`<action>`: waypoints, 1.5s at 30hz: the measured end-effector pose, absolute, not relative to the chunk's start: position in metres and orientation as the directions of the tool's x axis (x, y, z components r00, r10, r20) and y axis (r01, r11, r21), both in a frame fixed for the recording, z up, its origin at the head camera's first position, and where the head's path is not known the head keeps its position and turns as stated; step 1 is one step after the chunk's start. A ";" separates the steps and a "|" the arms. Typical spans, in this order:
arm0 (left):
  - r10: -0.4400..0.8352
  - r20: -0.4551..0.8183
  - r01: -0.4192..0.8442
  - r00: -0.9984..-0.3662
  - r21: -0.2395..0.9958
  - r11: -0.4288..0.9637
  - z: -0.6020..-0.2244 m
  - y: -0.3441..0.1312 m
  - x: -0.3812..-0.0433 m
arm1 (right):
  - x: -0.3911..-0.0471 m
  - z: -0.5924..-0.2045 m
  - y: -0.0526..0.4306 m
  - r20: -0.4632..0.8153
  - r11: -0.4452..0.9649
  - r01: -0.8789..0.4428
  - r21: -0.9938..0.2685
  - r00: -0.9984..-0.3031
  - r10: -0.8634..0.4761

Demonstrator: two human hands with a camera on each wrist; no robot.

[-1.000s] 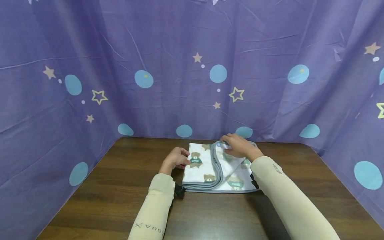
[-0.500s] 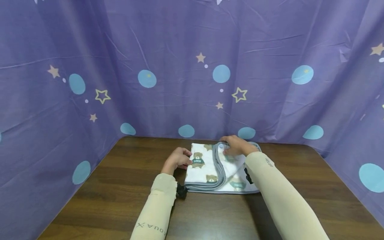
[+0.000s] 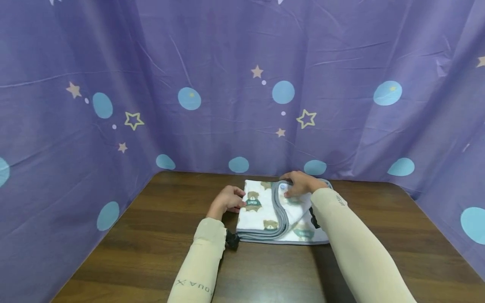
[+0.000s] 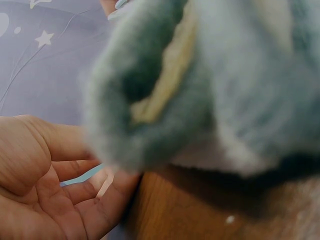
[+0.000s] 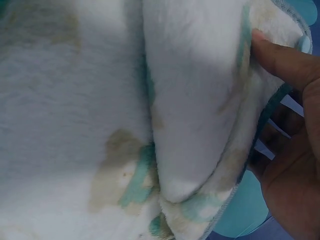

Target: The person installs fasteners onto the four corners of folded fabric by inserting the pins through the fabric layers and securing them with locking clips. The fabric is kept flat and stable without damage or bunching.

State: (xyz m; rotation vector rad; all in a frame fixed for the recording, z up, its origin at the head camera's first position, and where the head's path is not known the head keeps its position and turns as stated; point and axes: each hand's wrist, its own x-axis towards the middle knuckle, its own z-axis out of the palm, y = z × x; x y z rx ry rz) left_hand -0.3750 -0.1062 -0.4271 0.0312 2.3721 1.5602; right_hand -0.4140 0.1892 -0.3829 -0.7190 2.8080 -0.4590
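Observation:
A white fleece blanket (image 3: pixel 261 216) printed with brown bears in green tops lies folded on the table, with blue-grey binding along its edges. A light blue round snap (image 3: pixel 283 187) shows near its far edge. My left hand (image 3: pixel 227 199) grips the folded left side; its thumb and fingers meet the thick, blurred folds in the left wrist view, and the fingertips are hidden. At the far edge, my right hand (image 3: pixel 299 184) pinches the raised flap. In the right wrist view, the thumb (image 5: pixel 280 56) lies on the white side, with the other fingers behind the bound edge.
The brown wooden table (image 3: pixel 265 273) extends around the blanket on all sides. A purple curtain (image 3: pixel 227 134) with stars and blue spots hangs behind its far edge and along both sides. Dark wrist mounts (image 3: pixel 232 240) sit below the beige sleeves (image 3: pixel 198 265).
The head view has turned slightly left. My right hand has drawn the flap a little leftward, and its forearm has shifted left. The left hand keeps its place on the blanket's side.

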 end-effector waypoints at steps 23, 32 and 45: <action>0.174 -0.239 -0.156 -0.955 0.908 0.389 -0.431 -0.107 -0.376 | -0.416 -0.380 0.185 -0.173 0.870 -0.408 -0.277 -0.870 -0.463; 0.175 -0.242 -0.160 -0.954 0.909 0.386 -0.430 -0.105 -0.377 | -0.417 -0.367 0.187 -0.121 0.822 -0.457 -0.341 -0.845 -0.520; 0.176 -0.249 -0.165 -0.952 0.906 0.389 -0.429 -0.106 -0.375 | -0.399 -0.342 0.211 -0.107 0.726 -0.522 -0.447 -0.775 -0.623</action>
